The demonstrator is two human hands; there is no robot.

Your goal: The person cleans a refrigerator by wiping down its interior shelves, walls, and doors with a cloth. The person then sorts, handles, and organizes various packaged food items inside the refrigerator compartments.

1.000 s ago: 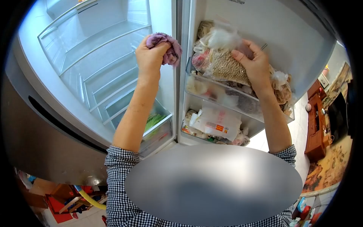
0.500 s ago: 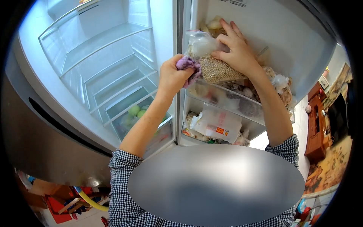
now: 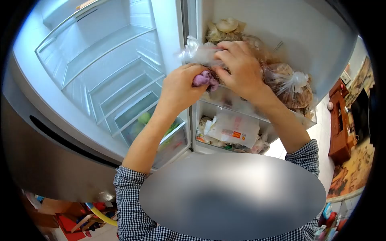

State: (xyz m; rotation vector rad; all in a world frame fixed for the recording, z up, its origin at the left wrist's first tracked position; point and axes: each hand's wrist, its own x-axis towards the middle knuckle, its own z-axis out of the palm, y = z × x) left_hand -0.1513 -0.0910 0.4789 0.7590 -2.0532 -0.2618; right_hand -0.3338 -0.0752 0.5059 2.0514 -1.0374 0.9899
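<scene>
Cloth [image 3: 206,80] is clamped by the fingers of the left hand [image 3: 181,85] near the upper door bin [image 3: 251,107], while the right hand [image 3: 241,69], thumb and bent fingers apart, touches a clear plastic bag [image 3: 198,52].

Reddish-brown wooden cabinet [image 3: 340,130] on pale floor [image 3: 323,140]; tan patterned wall [image 3: 353,172] near dark panel [image 3: 358,116].
</scene>
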